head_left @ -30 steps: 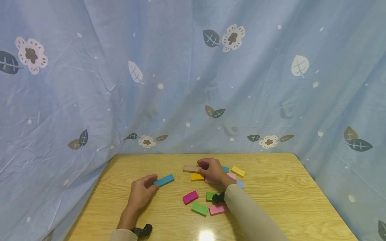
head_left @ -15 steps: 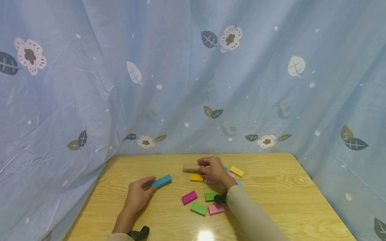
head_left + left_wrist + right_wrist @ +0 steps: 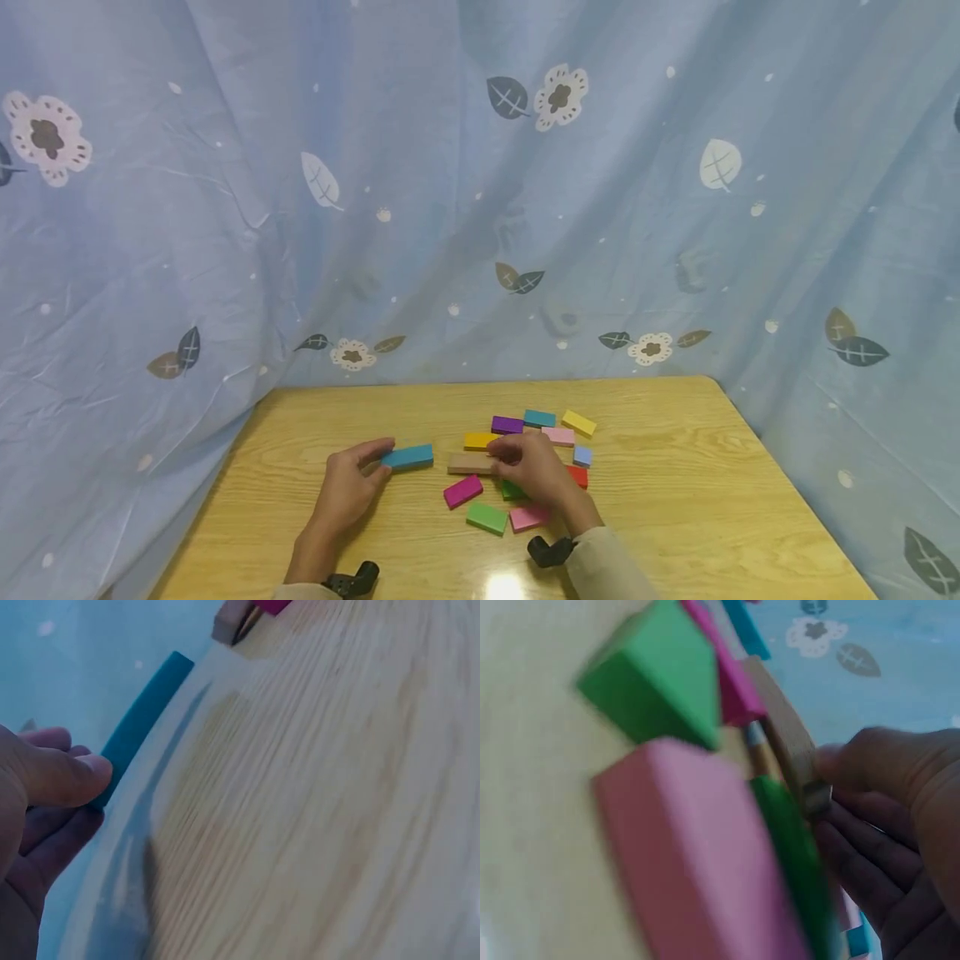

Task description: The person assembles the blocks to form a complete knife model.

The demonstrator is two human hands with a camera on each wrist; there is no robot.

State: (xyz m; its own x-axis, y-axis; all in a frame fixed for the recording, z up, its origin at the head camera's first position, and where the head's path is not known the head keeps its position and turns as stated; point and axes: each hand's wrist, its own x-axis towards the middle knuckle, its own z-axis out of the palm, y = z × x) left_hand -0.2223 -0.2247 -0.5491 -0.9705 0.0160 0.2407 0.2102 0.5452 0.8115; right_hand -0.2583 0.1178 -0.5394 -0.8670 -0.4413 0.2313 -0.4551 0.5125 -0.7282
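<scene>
My left hand (image 3: 345, 490) pinches the left end of a blue wooden block (image 3: 408, 457) between thumb and fingers. In the left wrist view, that block (image 3: 146, 724) slants up from the fingertips, its shadow on the table beneath it. A natural-wood block (image 3: 468, 463) has its right end pinched by my right hand (image 3: 536, 473). It hangs over or beside the magenta block (image 3: 463, 491) and the dark green block (image 3: 513, 492), in front of the orange block (image 3: 480, 442). In the right wrist view, the thumb presses on the natural-wood block (image 3: 786, 724).
Behind the right hand lie purple (image 3: 507, 425), teal (image 3: 540, 418), yellow (image 3: 579, 423) and pale pink (image 3: 558, 437) blocks. Right of it are a small blue block (image 3: 582, 457) and a red block (image 3: 577, 476). Light green (image 3: 487, 518) and pink (image 3: 528, 518) blocks lie nearest me.
The right hand has brought the natural-wood block from behind the orange block to its near side. The blue block in the left hand has turned more level. The head view has shifted slightly.
</scene>
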